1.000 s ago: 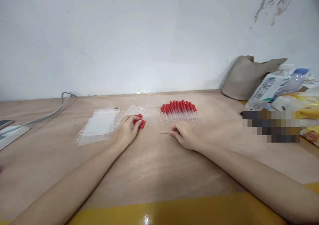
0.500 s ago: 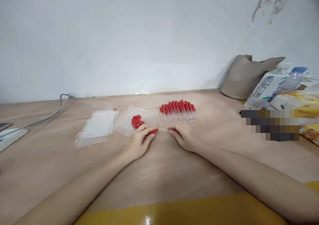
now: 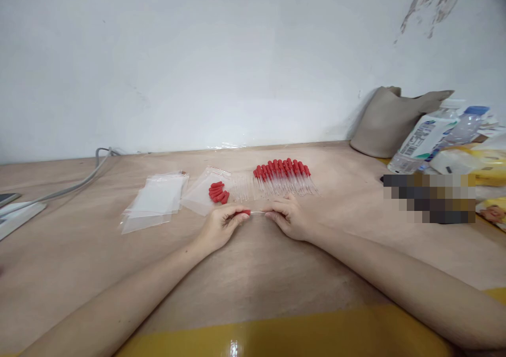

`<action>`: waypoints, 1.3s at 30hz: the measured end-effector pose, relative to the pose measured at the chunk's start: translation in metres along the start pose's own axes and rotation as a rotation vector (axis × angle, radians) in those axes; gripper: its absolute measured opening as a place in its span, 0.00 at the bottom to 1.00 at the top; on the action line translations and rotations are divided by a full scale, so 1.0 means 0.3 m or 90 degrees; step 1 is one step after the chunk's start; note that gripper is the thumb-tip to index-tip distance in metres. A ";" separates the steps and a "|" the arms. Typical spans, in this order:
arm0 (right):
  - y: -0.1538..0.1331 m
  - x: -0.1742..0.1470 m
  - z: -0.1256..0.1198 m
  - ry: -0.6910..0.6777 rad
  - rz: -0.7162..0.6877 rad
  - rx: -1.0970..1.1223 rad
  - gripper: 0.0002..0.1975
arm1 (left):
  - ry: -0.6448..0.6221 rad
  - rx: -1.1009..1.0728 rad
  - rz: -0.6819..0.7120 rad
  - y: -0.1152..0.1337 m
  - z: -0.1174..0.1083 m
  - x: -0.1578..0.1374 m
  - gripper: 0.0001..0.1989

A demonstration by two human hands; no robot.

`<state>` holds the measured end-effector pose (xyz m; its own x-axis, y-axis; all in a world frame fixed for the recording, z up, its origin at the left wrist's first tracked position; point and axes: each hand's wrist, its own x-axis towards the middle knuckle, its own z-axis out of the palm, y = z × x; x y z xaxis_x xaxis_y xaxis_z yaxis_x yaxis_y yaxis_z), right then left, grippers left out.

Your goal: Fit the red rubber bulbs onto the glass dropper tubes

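Between finger and thumb, my left hand (image 3: 223,225) pinches a red rubber bulb (image 3: 247,212). A thin clear tube (image 3: 258,212) meets the bulb's right end, its other end pinched by my right hand (image 3: 288,219). Just beyond the left hand lie several loose red bulbs (image 3: 217,192) on a clear zip bag (image 3: 196,193). Several bare clear tubes (image 3: 242,187) lie right of those bulbs. Farther right is a row of red-bulbed droppers (image 3: 282,173), bulbs toward the wall and tips toward me.
Flat clear bags (image 3: 156,199) are stacked at the left. A grey cable (image 3: 89,177) runs along the left side. A grey-brown container (image 3: 375,122), a labelled bottle (image 3: 425,141) and yellow packaging (image 3: 496,167) crowd the right, near a pixelated dark patch. Yellow tape (image 3: 276,330) lines the front edge.
Both hands have come slightly closer together and a little toward me. The bulb and tube now line up end to end, touching. The other items look unmoved.
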<state>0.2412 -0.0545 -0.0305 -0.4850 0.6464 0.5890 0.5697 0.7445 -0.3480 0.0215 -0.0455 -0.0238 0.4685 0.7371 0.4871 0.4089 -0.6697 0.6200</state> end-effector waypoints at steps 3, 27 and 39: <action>0.001 0.001 -0.010 -0.037 -0.010 -0.006 0.10 | -0.025 0.006 0.024 0.004 -0.005 -0.005 0.08; -0.021 -0.005 0.005 0.036 -0.057 -0.071 0.11 | -0.050 0.028 -0.061 0.004 0.003 -0.014 0.12; -0.041 0.011 0.026 -0.038 -0.049 -0.133 0.14 | -0.067 0.050 -0.018 0.023 0.001 -0.006 0.09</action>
<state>0.2275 -0.0602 -0.0299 -0.5675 0.6025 0.5612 0.6518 0.7452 -0.1410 0.0238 -0.0515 -0.0206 0.5343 0.7444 0.4005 0.4806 -0.6573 0.5805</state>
